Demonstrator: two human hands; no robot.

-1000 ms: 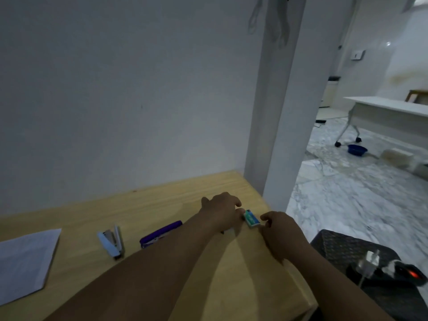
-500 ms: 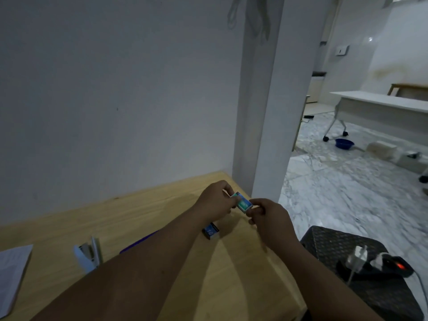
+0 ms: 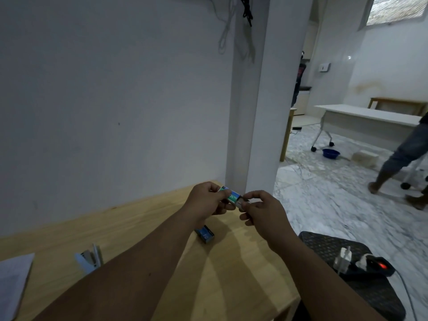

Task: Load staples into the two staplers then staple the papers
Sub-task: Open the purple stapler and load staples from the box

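Lifted off the table (image 3: 129, 230) — green-blue staple box (image 3: 229, 195), inner tray slid out.

A small green-and-blue cardboard staple box (image 3: 229, 194) is held above the far end of the light wooden table (image 3: 129, 228), at about 1 o'clock from the table's middle, tilted down toward 4 o'clock; its inner tray (image 3: 240, 201) shows at the 4 o'clock end; a second small blue staple box (image 3: 205, 234) lies flat on the table just below the first, at 6 o'clock from it; a pale blue stapler (image 3: 89, 259) lies at 9 o'clock, opened, its arm raised; white sheets of paper (image 3: 14, 281) lie flat at the table's 8 o'clock edge, partly cut off by the frame.
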